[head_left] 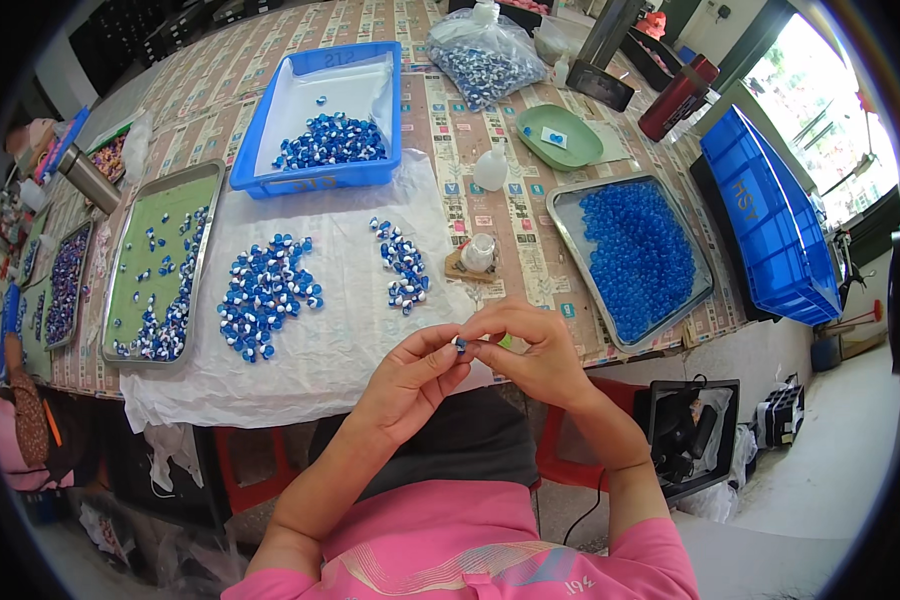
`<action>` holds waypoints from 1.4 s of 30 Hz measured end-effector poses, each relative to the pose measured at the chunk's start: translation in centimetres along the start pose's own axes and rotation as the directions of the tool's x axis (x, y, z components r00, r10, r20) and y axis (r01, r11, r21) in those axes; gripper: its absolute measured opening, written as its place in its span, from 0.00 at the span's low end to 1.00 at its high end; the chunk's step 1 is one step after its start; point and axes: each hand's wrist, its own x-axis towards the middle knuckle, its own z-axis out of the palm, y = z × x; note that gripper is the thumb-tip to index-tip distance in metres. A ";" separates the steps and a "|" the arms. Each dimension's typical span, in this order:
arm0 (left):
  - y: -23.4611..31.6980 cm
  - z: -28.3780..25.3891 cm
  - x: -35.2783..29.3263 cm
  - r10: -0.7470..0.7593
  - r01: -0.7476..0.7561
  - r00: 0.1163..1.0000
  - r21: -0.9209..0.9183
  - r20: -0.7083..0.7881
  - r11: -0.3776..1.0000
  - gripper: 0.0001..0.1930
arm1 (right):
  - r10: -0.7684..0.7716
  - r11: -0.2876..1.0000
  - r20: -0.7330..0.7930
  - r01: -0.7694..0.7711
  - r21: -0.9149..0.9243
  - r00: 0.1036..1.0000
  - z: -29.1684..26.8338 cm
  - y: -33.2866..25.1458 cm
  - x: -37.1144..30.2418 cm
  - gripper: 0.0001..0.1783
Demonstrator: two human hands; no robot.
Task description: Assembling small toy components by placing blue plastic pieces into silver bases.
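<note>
So, far left: steel flask [90, 178], then a green-lined tray [135, 235] with loose beads [165, 330], thickest along its right and near edges. Next, white cloth [345, 335] with a wide bead pile [268, 295] on it. Blue bin [315, 181] sits behind that, more beads inside. Narrower pile [404, 265] to the right, just beyond my left hand [410, 385]. That hand: thumb and forefinger pinched on one blue-and-white bead [459, 343], other fingers loosely curled. Bead's up near the cloth's right edge, between both sets of fingertips, which partly block it. Too small to tell which way it points or how its long axis runs. Right hand [530, 350]: thumb and forefinger closed on the same bead. Clear jar [478, 252] on a brown block [458, 268] just past it. Then steel tray [570, 220] of blue beads [638, 255], blue crate [770, 215] beyond.
</note>
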 end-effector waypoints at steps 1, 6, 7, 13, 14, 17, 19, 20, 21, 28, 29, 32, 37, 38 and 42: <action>-0.1 -0.1 0.0 0.004 -0.004 1.000 -0.004 0.010 1.000 0.13 | -0.001 1.000 0.003 0.001 -0.008 1.000 0.0 0.1 -0.1 0.11; -0.4 -0.5 0.1 -0.002 0.002 1.000 0.017 0.003 1.000 0.13 | 0.030 0.999 0.013 -0.030 0.024 0.999 -0.2 -0.1 -0.2 0.12; -0.4 -0.6 0.2 0.002 -0.002 1.000 0.026 0.003 1.000 0.12 | 0.039 0.999 0.022 -0.039 0.035 0.999 -0.2 0.0 -0.2 0.12; -0.1 -0.9 0.0 -0.029 0.028 0.999 0.055 0.023 0.998 0.10 | 0.010 0.999 0.092 -0.014 0.034 0.996 -0.6 0.1 0.2 0.10; -0.1 -1.0 0.0 -0.029 0.028 0.999 0.054 0.021 0.998 0.10 | 0.012 0.999 0.093 -0.015 0.035 0.996 -0.6 0.1 0.2 0.10; 0.1 -1.2 0.2 -0.047 0.046 0.999 0.078 0.010 0.996 0.09 | 0.014 0.999 0.111 -0.018 0.035 0.994 -0.6 0.1 0.4 0.09; 0.0 -1.3 0.3 -0.046 0.045 0.999 0.058 0.019 0.997 0.08 | -0.041 0.999 0.102 0.043 -0.012 0.994 -0.7 -0.1 0.4 0.10; -0.1 -1.2 0.3 -0.051 0.050 0.998 0.060 0.023 0.997 0.08 | -0.039 0.999 0.097 0.041 -0.016 0.995 -0.7 -0.1 0.3 0.10; -0.1 -1.1 0.3 -0.053 0.052 0.998 0.056 0.026 0.997 0.07 | -0.051 0.999 0.098 0.052 -0.006 0.994 -0.8 0.1 0.2 0.10; -1.2 -0.1 0.4 -0.021 0.020 0.999 0.050 0.031 0.999 0.07 | -0.154 0.987 0.152 0.145 0.074 0.976 -2.5 1.1 -0.3 0.11; -1.1 0.1 0.3 -0.031 0.028 0.999 0.055 0.043 0.998 0.07 | -0.152 0.987 0.140 0.145 0.063 0.978 -3.3 0.9 -0.4 0.11; -0.3 0.8 0.1 0.108 -0.084 0.988 0.208 -0.106 0.975 0.07 | 0.038 0.999 0.121 -0.039 0.005 0.992 -5.9 1.2 -0.7 0.10; 3.3 -1.9 -0.5 0.518 -0.312 0.853 0.735 -0.063 0.603 0.08 | 0.068 0.875 -0.358 -0.228 -0.428 0.931 -13.9 6.3 0.6 0.10; 4.0 -2.4 -0.8 0.618 -0.327 0.786 0.850 0.003 0.412 0.08 | 0.067 0.875 -0.359 -0.227 -0.428 0.931 -15.5 7.3 0.8 0.10; 5.7 -3.0 -1.4 0.768 -0.144 0.627 0.989 0.128 -0.047 0.08 | 0.062 0.665 -0.295 -0.260 -0.700 0.953 -18.3 9.4 1.3 0.09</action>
